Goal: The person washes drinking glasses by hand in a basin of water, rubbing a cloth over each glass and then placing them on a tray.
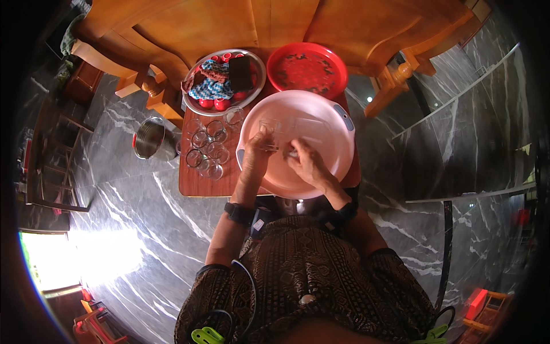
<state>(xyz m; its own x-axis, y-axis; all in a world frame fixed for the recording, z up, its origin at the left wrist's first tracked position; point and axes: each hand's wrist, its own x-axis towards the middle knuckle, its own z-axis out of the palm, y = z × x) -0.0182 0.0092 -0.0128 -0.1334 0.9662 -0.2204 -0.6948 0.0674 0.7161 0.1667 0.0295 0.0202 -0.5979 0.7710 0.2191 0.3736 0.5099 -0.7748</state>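
My left hand (260,145) holds a clear drinking glass (270,127) above the left part of a pink plastic basin (296,101). Close to its right, my right hand (304,161) is over the same basin with its fingers curled around something small and pale, too blurred to name. The two hands are apart. Several clear glasses (216,151) stand grouped on the wooden table, left of the basin.
A metal tray (258,92) with red cups, checked cloths and a dark flat object stands at the back left. Beside it is a red basin (273,71) with dark patterning. A metal bucket (165,144) stands on the floor to the left. A wooden bench (215,26) lies behind the table.
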